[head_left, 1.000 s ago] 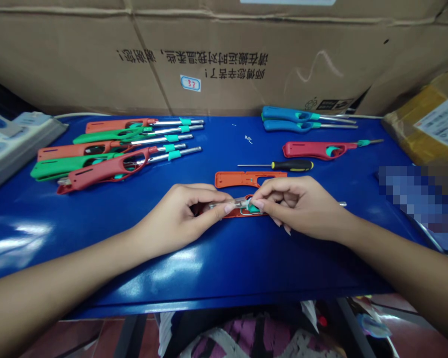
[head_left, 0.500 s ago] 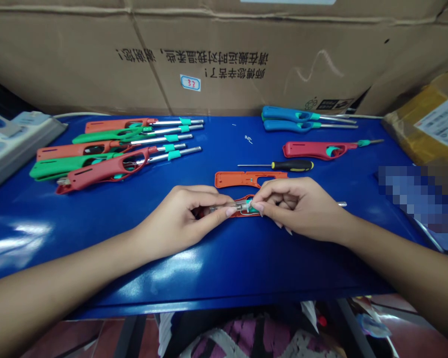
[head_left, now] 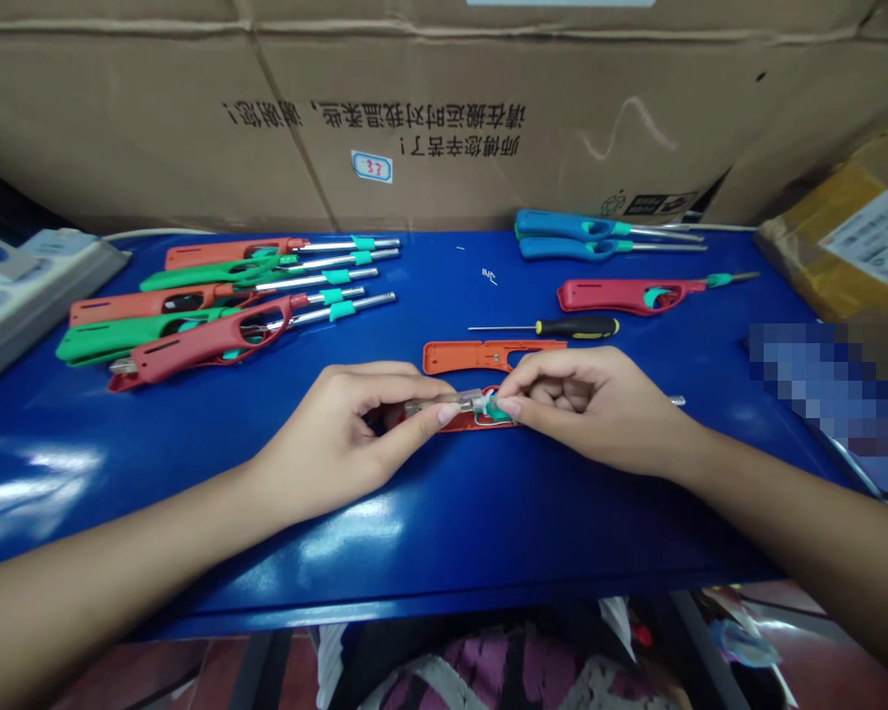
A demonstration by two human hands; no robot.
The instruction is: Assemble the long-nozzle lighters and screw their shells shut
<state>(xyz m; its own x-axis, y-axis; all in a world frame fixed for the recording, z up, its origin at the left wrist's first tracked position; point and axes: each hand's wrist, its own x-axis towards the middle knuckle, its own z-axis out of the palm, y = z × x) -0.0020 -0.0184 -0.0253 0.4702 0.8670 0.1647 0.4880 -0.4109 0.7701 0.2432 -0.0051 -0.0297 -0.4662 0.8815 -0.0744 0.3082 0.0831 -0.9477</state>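
An opened orange lighter half lies on the blue table between my hands. My left hand pinches the clear inner tube over the shell. From the other side, my right hand is closed in a pinch on the teal trigger piece. The lighter's metal tip pokes out past my right wrist. A second orange shell half sits just behind my fingers.
A black-handled screwdriver lies behind the shell half. Several red and green lighters are piled at the left; two blue lighters and a red lighter lie at the right. Cardboard boxes wall the back. A power strip sits far left.
Both hands stay pinched on the lighter's inner parts, with only slight finger shifts. The view has tilted a little.
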